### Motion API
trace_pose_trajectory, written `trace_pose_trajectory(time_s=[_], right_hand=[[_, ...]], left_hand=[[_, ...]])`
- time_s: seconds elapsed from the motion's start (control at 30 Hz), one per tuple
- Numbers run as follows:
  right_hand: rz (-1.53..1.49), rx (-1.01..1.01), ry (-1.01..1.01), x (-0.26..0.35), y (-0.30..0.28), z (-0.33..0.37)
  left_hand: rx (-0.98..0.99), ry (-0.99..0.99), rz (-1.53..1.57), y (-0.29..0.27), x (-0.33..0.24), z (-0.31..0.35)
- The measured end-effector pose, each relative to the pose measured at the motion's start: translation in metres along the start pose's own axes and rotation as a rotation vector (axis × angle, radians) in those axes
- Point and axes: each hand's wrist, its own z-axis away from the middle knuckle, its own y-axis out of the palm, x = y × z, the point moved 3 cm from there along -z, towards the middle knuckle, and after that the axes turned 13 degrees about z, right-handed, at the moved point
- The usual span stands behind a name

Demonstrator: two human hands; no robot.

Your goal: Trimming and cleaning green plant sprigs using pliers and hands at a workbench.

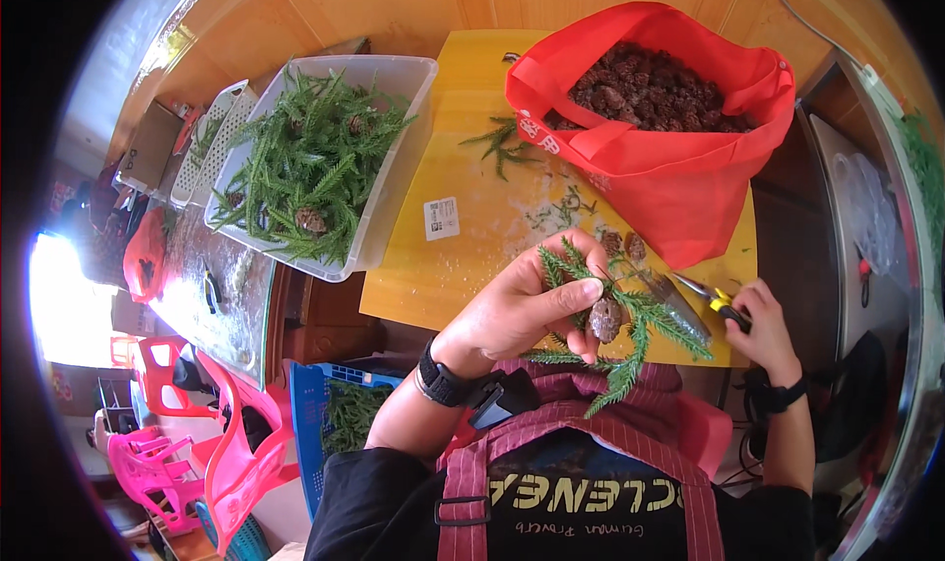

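Note:
My left hand (522,310) pinches a green artificial pine sprig (640,337) over the near edge of the yellow table (482,256). A brown pine cone (605,320) sits on the sprig, just beside my thumb. My right hand (766,333) is closed around the black-and-yellow handles of a pair of pliers (726,308), whose jaws point toward the sprig. Between the two hands lies a clear plastic object (674,305), partly covered by the needles. Two loose cones, one of them a brown cone (636,247), rest just beyond my left hand.
A red bag (679,202) full of cones (660,89) stands at the back right. The clear plastic bin (418,148) at left holds many sprigs (330,162). More pliers (211,290) lie on the side table. A blue basket (310,423) and pink chairs (241,448) stand lower left.

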Motion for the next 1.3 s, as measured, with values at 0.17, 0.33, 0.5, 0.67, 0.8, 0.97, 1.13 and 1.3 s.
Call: trace_pose_trajectory(time_s=[0.17,0.33,0.5,0.67,0.8,0.97,1.13,1.3], right_hand=[[-0.472,0.143,0.340,0.022,-0.042,0.007],[-0.161,-0.052,-0.272,0.096,-0.079,-0.028],[-0.131,-0.081,-0.414,0.112,-0.082,-0.043],[-0.059,-0.140,-0.465,0.118,-0.081,-0.050],[-0.001,-0.168,-0.460,0.121,-0.082,-0.051],[0.063,-0.154,-0.197,0.131,-0.074,-0.043],[-0.067,-0.006,-0.077,0.133,-0.076,-0.043],[-0.134,-0.023,-0.274,0.126,-0.080,-0.051]], left_hand=[[0.001,-0.016,-0.012,0.001,-0.002,-0.002],[0.026,-0.047,-0.035,0.005,0.000,-0.004],[0.065,-0.080,-0.028,0.010,-0.001,-0.002],[0.066,-0.111,-0.040,0.008,-0.003,0.003],[-0.021,-0.052,-0.109,0.009,-0.007,0.002],[-0.200,0.466,-0.863,0.013,-0.010,-0.006],[-0.224,0.628,-1.087,0.018,-0.016,-0.004],[-0.078,0.114,-0.373,0.007,-0.017,0.000]])
